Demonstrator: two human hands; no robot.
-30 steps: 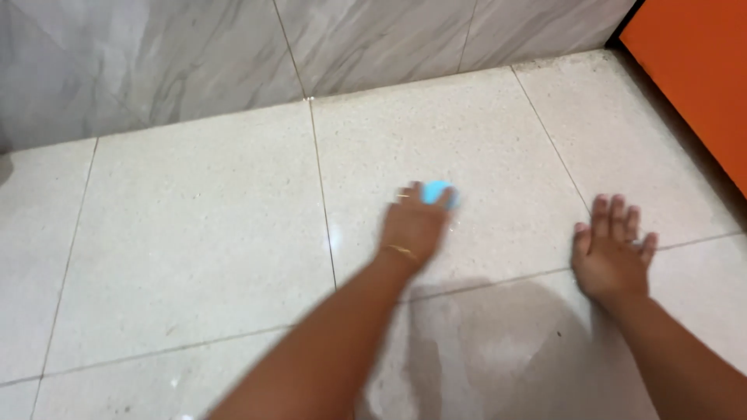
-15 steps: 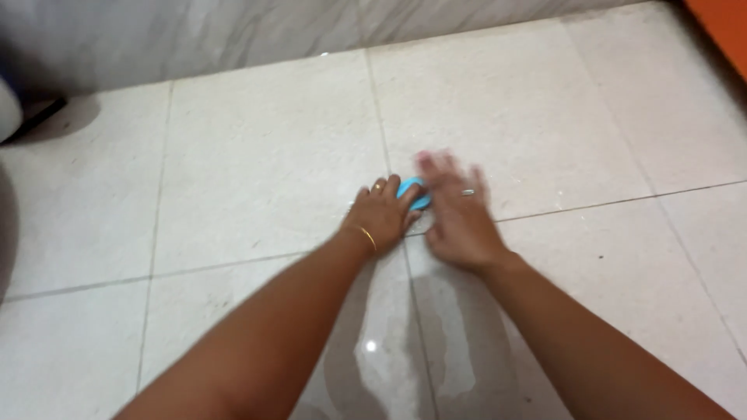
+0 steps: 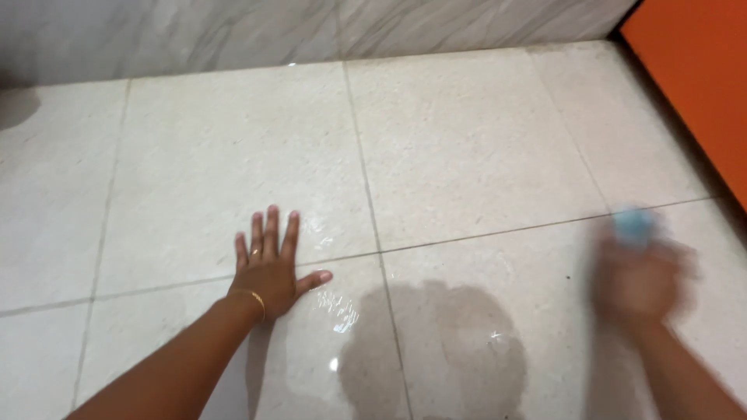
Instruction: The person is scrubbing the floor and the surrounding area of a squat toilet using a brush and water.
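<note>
My left hand lies flat on the wet tiled floor, palm down and fingers spread, holding nothing; a thin gold bangle sits at its wrist. My right hand is at the right, heavily blurred by motion, with its fingers closed on a small light-blue scrubber that sticks out above the fingers and touches the floor. The two hands are far apart, about a tile's width.
Beige speckled tiles with thin grout lines cover the floor, with a wet sheen and my shadow near the bottom centre. A grey marbled wall runs along the top. An orange panel stands at the upper right corner.
The blue scrubber passed from my left hand to my right hand. My right hand swept it far to the right, and my left hand moved left and flattened on the floor.
</note>
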